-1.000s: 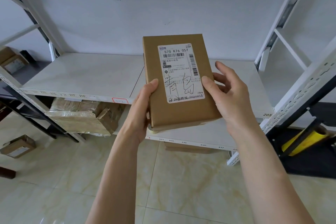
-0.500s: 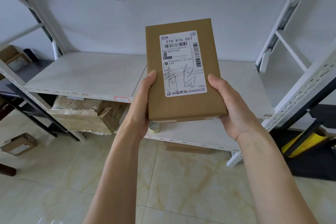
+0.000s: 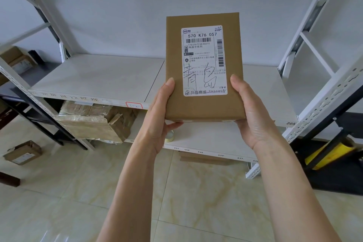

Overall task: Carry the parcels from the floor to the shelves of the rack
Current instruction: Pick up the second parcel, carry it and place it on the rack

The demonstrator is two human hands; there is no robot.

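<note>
Box up at shelf height, both hands on it, time to park it

L to R: our left hand is curled round the box's lower left edge, thumb on the face, fingers tucked under; our right hand grips the lower right corner the same way. The box is held upright in the air in front of the rack's bare middle shelf, not touching it. Tip imo: lay it flat, slide it back from the lip, keep the label readable, and don't let go till the shelf carries it. Looks-wise it's a slim brown cardboard box w/ crisp corners and a white shipping label, "570 K76 057", barcodes and black handwriting.
</note>
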